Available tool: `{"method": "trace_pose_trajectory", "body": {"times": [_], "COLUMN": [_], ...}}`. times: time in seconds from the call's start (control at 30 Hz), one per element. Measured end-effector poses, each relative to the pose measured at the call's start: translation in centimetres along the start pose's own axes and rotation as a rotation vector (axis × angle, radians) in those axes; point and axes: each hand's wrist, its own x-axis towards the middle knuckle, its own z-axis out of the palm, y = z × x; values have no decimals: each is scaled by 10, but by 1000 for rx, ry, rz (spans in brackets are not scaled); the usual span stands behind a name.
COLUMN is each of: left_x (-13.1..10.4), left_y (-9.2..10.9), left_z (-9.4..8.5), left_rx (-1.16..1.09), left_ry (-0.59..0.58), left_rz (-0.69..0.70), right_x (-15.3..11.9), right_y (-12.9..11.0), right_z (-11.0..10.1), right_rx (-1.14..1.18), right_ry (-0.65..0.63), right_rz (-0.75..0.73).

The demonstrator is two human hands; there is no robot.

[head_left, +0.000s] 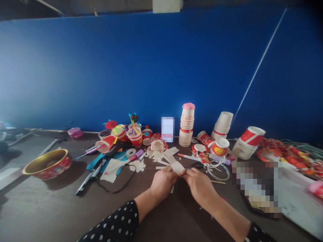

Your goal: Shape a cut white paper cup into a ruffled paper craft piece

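Between my hands is a paper cup (177,167) with its side cut into strips that fan outward, the white round part facing up. My left hand (164,181) is closed on its left edge, and the fingertips are partly hidden. On the other side my right hand (199,185) pinches the near right edge, where a reddish patterned part shows. A dark looped object (198,165), whose kind I cannot make out, lies just behind my right knuckles. Another cut paper cup (157,146) with splayed petals stands beyond the strips.
A tall cup stack (186,129) rises behind my hands. Decorated cups (135,136) stand at the back left, near a tape roll (131,153). A gold-lined bowl (47,163) is on the left. More cups (220,147) and a clear tube ring (222,173) lie right.
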Motion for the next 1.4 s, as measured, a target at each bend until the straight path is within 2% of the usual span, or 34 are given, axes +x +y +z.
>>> {"method": "trace_pose_trajectory", "body": {"times": [0.53,1.4], "left_x": [-1,-2], "left_y": [-3,-3], "left_z": [4,4], "left_rx": [-7,10], "left_ry": [43,29], "left_rz": [23,33], "right_x": [-1,-3], "right_y": [0,-1], "right_z": [4,0], "right_rx": [1,40], "right_ry": [37,22], "right_rz": [-11,-5]}}
